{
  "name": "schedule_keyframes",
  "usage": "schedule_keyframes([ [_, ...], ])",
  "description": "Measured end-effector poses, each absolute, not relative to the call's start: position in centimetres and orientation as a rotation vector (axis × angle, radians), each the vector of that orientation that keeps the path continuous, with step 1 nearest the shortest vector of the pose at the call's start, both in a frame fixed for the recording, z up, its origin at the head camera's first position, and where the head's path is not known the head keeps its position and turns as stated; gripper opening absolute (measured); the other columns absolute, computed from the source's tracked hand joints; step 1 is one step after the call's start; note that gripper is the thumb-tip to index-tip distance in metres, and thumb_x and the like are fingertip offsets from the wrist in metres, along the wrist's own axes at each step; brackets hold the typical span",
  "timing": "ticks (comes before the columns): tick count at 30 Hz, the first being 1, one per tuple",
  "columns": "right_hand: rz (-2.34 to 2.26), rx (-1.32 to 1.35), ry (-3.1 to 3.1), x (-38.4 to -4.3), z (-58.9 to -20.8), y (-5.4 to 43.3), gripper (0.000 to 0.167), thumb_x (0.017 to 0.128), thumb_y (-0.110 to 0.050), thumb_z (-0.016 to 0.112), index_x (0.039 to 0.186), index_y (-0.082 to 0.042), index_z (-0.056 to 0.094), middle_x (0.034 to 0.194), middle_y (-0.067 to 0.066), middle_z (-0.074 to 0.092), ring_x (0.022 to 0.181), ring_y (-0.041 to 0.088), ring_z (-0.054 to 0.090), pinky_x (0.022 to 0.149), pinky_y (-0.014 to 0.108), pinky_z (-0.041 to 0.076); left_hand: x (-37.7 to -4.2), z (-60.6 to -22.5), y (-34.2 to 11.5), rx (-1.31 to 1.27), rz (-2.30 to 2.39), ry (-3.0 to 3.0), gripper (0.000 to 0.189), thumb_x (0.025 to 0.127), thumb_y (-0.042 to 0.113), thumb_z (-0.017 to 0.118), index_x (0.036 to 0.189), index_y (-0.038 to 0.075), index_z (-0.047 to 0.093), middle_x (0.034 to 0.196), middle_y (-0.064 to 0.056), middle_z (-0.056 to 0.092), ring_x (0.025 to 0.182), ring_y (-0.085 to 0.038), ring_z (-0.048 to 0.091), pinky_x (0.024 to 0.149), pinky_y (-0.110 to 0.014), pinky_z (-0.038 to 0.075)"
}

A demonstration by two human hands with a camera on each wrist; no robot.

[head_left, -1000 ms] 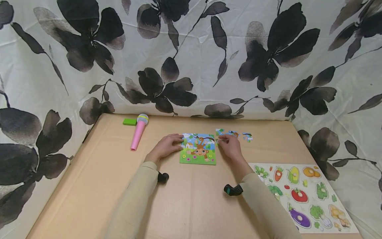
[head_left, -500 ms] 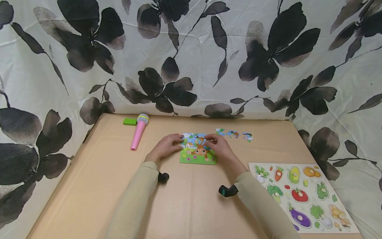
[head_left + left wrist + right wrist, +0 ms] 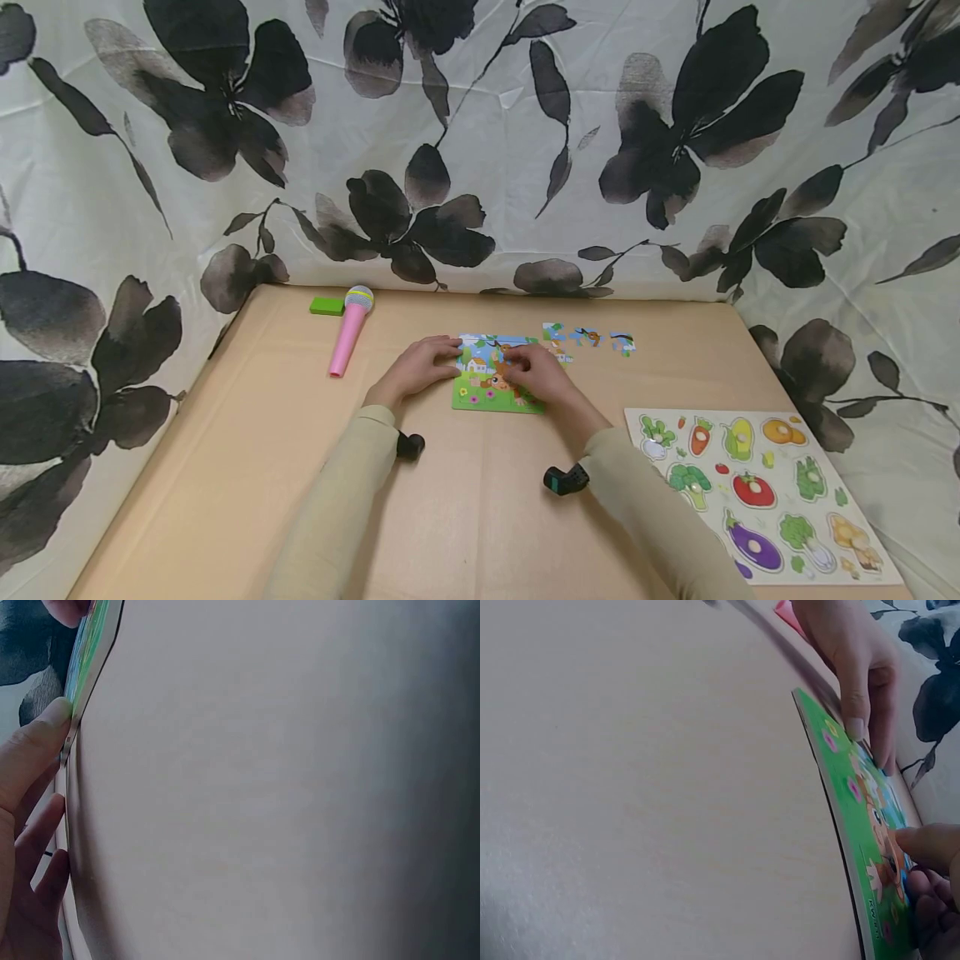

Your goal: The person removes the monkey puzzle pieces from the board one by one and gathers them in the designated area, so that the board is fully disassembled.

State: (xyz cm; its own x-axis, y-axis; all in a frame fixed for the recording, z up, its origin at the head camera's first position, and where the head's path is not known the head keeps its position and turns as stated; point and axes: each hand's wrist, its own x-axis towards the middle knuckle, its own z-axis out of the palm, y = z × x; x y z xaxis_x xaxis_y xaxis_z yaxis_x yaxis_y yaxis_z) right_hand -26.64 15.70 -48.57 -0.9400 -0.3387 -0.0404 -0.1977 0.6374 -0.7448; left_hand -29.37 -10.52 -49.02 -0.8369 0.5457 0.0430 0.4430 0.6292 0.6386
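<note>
A jigsaw puzzle board (image 3: pixel 472 390) with a cartoon monkey, a house and flowers lies on the table between the two hands. My left hand (image 3: pixel 412 367) holds its left edge; in the left wrist view the thumb (image 3: pixel 56 712) lies at the board's rim. Over the board's right half is my right hand (image 3: pixel 542 373), thumb and fingers bent, covering part of the monkey. In the right wrist view a fingertip (image 3: pixel 909 838) sits at the monkey's face; I cannot tell whether a piece is held. Several loose puzzle pieces (image 3: pixel 585 337) lie just beyond, at the right.
A pink toy microphone (image 3: pixel 347 337) and a green block (image 3: pixel 326 307) lie at the back left of the table (image 3: pixel 480 500). At the right is a white sheet with vegetable pictures (image 3: pixel 752 492). A floral cloth (image 3: pixel 517 167) hangs behind the table's far edge.
My right hand has moved left from beside the loose pieces onto the puzzle board, then a little lower over the monkey. Loose pieces it covered show again. My left hand has stayed put.
</note>
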Motion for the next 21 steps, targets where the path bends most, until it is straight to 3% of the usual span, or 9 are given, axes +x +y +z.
schedule_keyframes([
  [7, -1.058, -0.546, 2.748, -26.72, -48.67, 15.20, 0.038, 0.091, -0.015, 0.070, 0.126, -0.002, 0.064, 0.099, 0.011, 0.057, 0.075, 0.017, 0.046, 0.068, 0.031, 0.040, -29.49, -49.04, -10.50, 0.824, 0.984, 2.698, 0.043, 0.090, 0.023, 0.072, 0.127, 0.003, 0.065, 0.144, -0.005, 0.052, 0.139, -0.027, 0.038, 0.117, -0.042, 0.027],
  [13, -0.982, -0.540, 2.746, -26.85, -48.54, 14.99, 0.037, 0.093, -0.016, 0.068, 0.128, -0.006, 0.064, 0.115, 0.012, 0.056, 0.083, 0.019, 0.047, 0.074, 0.033, 0.044, -29.55, -49.18, -10.51, 0.812, 0.977, 2.694, 0.043, 0.091, 0.024, 0.071, 0.128, 0.004, 0.065, 0.144, -0.004, 0.052, 0.140, -0.026, 0.038, 0.117, -0.043, 0.026],
  [21, -0.909, -0.593, 2.687, -27.07, -48.00, 15.03, 0.037, 0.096, -0.015, 0.064, 0.132, -0.008, 0.061, 0.116, 0.014, 0.050, 0.085, 0.020, 0.045, 0.075, 0.034, 0.043, -29.43, -49.06, -10.57, 0.821, 0.982, 2.697, 0.043, 0.090, 0.024, 0.071, 0.127, 0.004, 0.065, 0.144, -0.005, 0.052, 0.140, -0.027, 0.038, 0.117, -0.044, 0.026],
])
